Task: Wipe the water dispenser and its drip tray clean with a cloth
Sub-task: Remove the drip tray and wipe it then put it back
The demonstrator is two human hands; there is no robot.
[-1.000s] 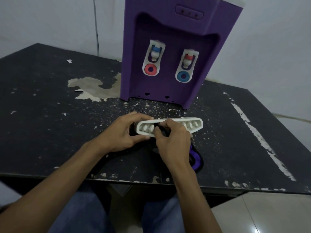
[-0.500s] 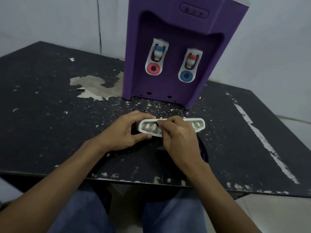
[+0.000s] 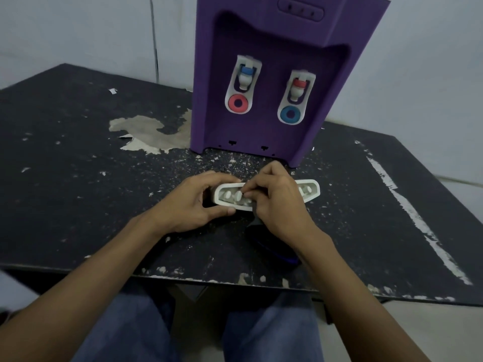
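Little has changed since a second ago: on the table [image 3: 78, 205] the purple water dispenser [image 3: 282, 48] stands as before, and the white drip tray [image 3: 311, 190] still lies just in front of it. The right hand [image 3: 279, 202] has crept over the tray's rim on the dispenser side. Its curled fingers pinch the dark cloth [image 3: 269, 244], which trails away from the dispenser, into the tray's hollow, while the left hand [image 3: 188, 205] grips the tray's end between thumb and curled fingers.

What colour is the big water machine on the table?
Purple. The water dispenser shows best in the head view.
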